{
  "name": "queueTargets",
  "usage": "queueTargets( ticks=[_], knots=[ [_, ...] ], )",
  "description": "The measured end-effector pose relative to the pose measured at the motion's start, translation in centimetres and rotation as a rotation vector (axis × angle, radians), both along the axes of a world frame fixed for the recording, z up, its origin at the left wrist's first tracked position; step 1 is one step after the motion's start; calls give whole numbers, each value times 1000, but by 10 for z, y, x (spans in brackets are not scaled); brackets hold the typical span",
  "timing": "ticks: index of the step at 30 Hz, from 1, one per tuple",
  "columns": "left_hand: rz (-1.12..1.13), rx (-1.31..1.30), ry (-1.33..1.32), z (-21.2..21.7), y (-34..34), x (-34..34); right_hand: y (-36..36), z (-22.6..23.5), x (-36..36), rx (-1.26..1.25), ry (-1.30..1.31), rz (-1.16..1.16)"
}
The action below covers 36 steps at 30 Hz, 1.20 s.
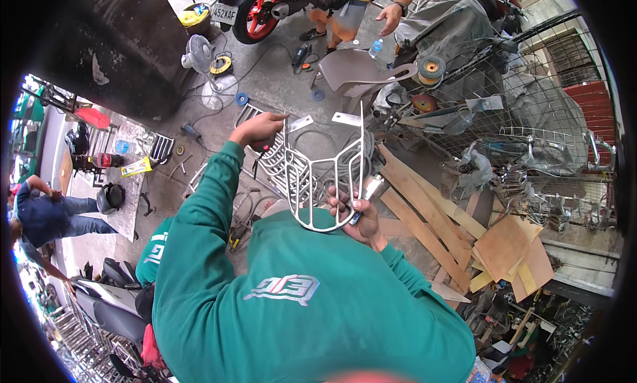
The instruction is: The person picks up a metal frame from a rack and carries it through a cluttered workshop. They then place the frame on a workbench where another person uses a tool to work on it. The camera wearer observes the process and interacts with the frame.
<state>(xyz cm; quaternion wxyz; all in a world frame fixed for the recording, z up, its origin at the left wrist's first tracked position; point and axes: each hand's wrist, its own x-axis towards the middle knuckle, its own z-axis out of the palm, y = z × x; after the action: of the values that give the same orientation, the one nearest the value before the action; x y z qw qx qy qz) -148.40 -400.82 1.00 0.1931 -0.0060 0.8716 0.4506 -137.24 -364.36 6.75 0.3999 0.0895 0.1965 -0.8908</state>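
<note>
A silver metal-bar rack (309, 164), with curved bars and two flat drilled tabs, is tilted in front of my green-sleeved body. My left hand (261, 129) is closed at the rack's upper left end, fingertips pinched on the bar. A small dark and red thing (263, 146) shows under that palm; its kind is unclear. Around the rack's lower right bars my right hand (358, 218) has its fingers wrapped. Beside those fingers sticks up a silver-white cylindrical thing (374, 185), and a bit of blue shows at the fingers; whether the hand grips these too is unclear.
More bar racks (275, 167) lie on the floor beyond. Wooden boards (424, 214) lie at the right. A brown plastic chair (355, 71), a white fan (198, 54), cords and a motorcycle (262, 14) are farther off. Another person (358, 11) stands there; one more (53, 210) is at the left.
</note>
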Motion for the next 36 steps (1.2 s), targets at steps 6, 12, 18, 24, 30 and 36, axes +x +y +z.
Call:
queueTargets(
  ticks=[6,12,18,24,30,36],
  knots=[
    [-25,66,-429,-13,24,-21,-1,-3,6,29,-4,-21],
    [-34,41,-586,22,25,-10,-1,-8,6,58,-33,-10],
    [-275,-163,62,47,70,-19,-2,-10,5,41,19,23],
    [-349,-440,144,46,146,-73,4,-14,1,-10,-43,123],
    [-309,-480,287,47,159,-59,13,-12,1,99,85,167],
    [-394,-349,313,66,134,-8,27,-17,-10,64,68,177]
  ],
)
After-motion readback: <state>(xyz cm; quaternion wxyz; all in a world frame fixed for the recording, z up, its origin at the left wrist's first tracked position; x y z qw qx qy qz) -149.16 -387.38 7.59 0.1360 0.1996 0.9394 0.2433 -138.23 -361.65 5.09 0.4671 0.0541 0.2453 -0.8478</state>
